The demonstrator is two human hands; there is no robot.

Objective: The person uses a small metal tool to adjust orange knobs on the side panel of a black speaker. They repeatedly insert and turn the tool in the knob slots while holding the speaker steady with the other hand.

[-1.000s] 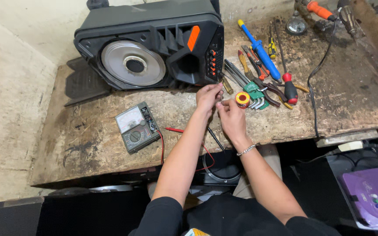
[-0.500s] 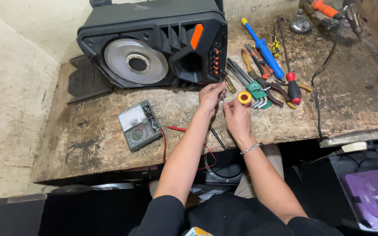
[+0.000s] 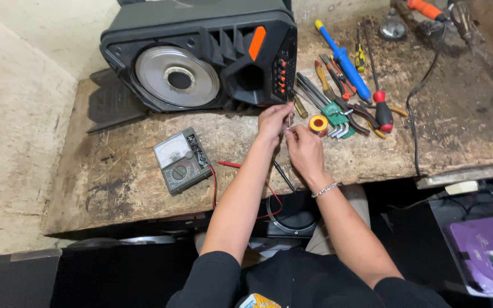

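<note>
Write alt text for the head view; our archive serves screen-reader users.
Both hands, left hand and right hand, pinch a thin wire beside a black speaker box on a worn wooden bench. An analog multimeter and scattered hand tools lie nearby.

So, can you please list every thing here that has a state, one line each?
Speaker box: lying on its side on the bench, round cone facing the camera.
Multimeter: flat, face up, red lead plugged in.
Left hand: fingers pinched on a thin wire beside the speaker box.
Right hand: fingers closed on the same wire, lower down.
Yellow spool: standing on the bench, untouched.
Blue screwdriver: lying flat, unused.
</note>
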